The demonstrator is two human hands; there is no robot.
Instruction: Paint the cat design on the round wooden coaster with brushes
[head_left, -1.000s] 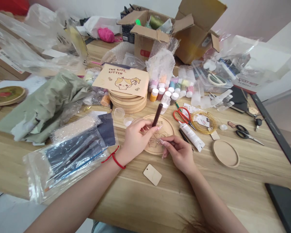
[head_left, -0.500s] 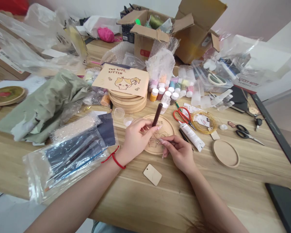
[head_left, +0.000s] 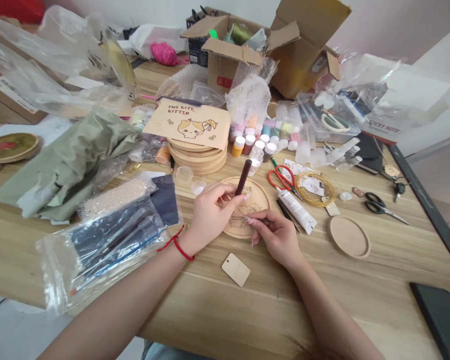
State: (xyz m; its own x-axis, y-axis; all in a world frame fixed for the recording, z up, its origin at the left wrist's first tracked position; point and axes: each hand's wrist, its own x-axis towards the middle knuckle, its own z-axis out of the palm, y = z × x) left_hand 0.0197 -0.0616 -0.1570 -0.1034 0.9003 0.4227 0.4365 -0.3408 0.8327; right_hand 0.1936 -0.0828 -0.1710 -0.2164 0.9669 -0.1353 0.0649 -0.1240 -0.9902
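Note:
My left hand [head_left: 214, 209] is closed around a dark brown rod-shaped handle [head_left: 243, 176], held upright; its lower end is hidden by my fingers. Between the pinched fingers of my right hand [head_left: 276, 235] is a thin dark stick-like tool [head_left: 261, 220], its kind too small to tell. Both hands are over a round wooden plate [head_left: 263, 200] with a raised rim, lettering and a line drawing on it. Part of the drawing is covered by my hands. A small wooden tag [head_left: 236, 270] with a hole lies just in front of the plate.
Beyond the plate stand small paint bottles [head_left: 238, 146] and a stack of wooden discs [head_left: 198, 162] under a kitten drawing [head_left: 189, 124]. Red-handled scissors [head_left: 281, 177], a white tube [head_left: 298, 212] and coiled gold wire [head_left: 303, 201] lie to the right. Plastic-bagged brushes [head_left: 116, 250] lie left.
The thin tool and the fingertips of my right hand have shifted very slightly over the drawing. My left hand stays where it was.

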